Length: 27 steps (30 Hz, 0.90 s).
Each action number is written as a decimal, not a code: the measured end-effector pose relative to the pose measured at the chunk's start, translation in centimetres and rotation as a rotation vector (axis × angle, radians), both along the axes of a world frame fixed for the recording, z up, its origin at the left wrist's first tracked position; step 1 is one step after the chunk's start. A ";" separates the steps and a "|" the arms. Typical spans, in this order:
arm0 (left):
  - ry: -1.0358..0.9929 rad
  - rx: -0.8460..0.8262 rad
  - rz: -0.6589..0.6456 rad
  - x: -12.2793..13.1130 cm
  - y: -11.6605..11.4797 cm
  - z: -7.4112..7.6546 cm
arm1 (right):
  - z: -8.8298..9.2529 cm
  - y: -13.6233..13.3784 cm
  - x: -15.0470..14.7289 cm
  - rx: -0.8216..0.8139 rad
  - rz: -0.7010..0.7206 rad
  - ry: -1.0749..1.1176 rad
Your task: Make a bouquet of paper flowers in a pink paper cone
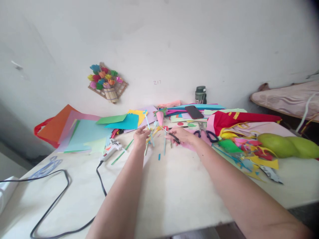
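Note:
My left hand (141, 135) is over the middle of the table, its fingers closed on a light blue paper strip (147, 120). Opposite it, my right hand (183, 134) grips black-handled scissors (174, 137), whose metal end points left toward the strips. Yellow paper pieces (156, 130) are between the two hands. Just behind stands a pink paper cone (160, 117) with green paper at its top. A blue strip (164, 144) and a small blue scrap (159, 156) lie in front. Dark-blue-handled scissors (210, 136) rest beyond my right wrist.
A white glue gun (112, 151) with a black cord lies left, near coloured sheets (84, 134). Paper scraps (249, 152), red cloth (231, 122) and a green lobed object (281, 145) are right. A phone (194, 112) and bottle (200, 95) sit at the back.

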State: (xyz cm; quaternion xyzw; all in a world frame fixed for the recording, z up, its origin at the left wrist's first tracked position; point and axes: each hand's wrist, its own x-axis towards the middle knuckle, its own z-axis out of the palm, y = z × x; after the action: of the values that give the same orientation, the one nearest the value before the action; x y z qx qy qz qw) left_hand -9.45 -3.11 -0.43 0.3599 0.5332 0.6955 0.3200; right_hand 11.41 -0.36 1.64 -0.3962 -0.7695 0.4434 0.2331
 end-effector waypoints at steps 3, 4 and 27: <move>-0.142 0.035 -0.080 -0.3 -0.1 0.0 | 0.1 0.1 0.7 -0.057 0.159 -0.031; -0.180 0.033 -0.091 -0.4 -0.1 0.0 | 0.2 0.2 0.9 -0.069 0.192 -0.041; -0.068 -0.025 -0.109 0.0 0.2 -0.2 | 0.9 -0.4 0.3 0.007 0.288 -0.145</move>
State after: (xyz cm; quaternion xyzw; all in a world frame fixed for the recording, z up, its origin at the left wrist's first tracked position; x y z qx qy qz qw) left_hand -9.49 -2.96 -0.61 0.3606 0.5103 0.6823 0.3796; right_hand 11.71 -0.74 2.52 -0.3119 -0.8346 0.4400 0.1123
